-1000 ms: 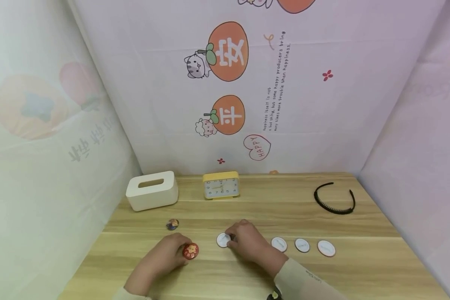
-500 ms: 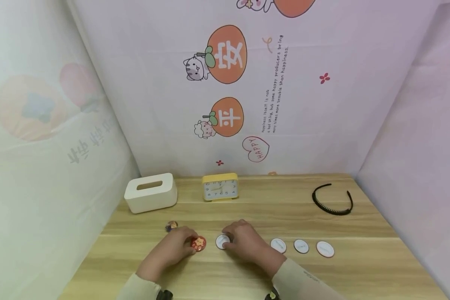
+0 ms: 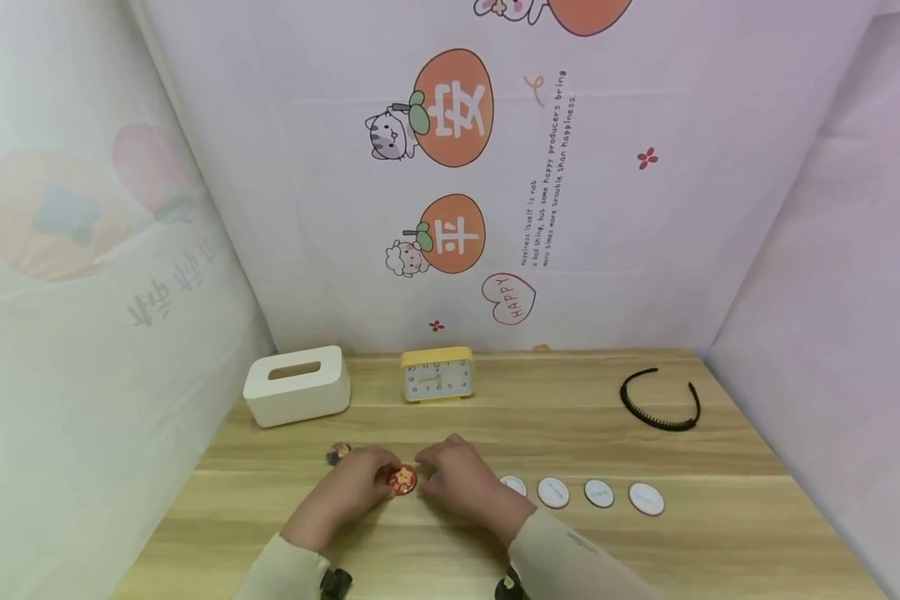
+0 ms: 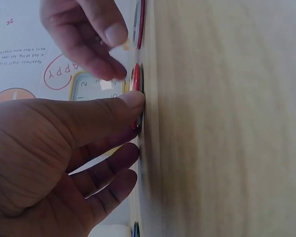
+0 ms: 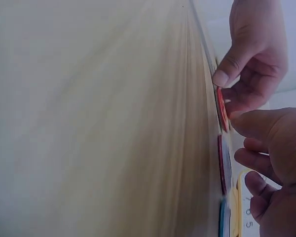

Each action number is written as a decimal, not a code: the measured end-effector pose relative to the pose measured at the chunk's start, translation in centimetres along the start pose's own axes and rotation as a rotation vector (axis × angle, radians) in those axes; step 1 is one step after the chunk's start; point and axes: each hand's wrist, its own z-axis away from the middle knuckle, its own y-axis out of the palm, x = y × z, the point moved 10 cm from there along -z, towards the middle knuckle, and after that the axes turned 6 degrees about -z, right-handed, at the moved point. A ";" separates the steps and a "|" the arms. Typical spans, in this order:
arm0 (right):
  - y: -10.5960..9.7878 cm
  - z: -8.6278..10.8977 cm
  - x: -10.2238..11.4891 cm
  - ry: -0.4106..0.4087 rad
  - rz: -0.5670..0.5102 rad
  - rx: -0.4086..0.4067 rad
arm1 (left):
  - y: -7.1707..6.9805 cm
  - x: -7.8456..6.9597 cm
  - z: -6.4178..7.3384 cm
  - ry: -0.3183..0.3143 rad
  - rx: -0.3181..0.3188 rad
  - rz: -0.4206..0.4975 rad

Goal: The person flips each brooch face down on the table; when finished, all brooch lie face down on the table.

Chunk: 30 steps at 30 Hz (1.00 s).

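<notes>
My left hand point(image 3: 352, 487) pinches a red button badge point(image 3: 402, 479) with a yellow star on it, low at the tabletop, thumb on one side and fingers on the other. Right beside it, my right hand point(image 3: 461, 479) has its thumb and fingers spread loosely, tips close to the red badge, gripping nothing. Under that hand, in the right wrist view, lies another badge with a maroon edge point(image 5: 221, 163). A row of white-faced round badges point(image 3: 553, 492) extends to the right; the first is partly covered by my right hand.
A dark patterned badge point(image 3: 338, 453) lies behind my left hand. Farther back on the wooden table point(image 3: 690, 550) stand a white tissue box point(image 3: 297, 392) and a yellow clock point(image 3: 438, 377). A black headband point(image 3: 660, 408) lies at the back right.
My left hand has moved right and slightly away from me with the red badge. My right hand has shifted left off the white badge it was touching, toward the red one.
</notes>
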 end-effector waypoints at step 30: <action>0.8 -0.3 2.8 -0.108 0.123 -0.021 | -0.8 -0.1 0.4 0.063 0.008 -0.064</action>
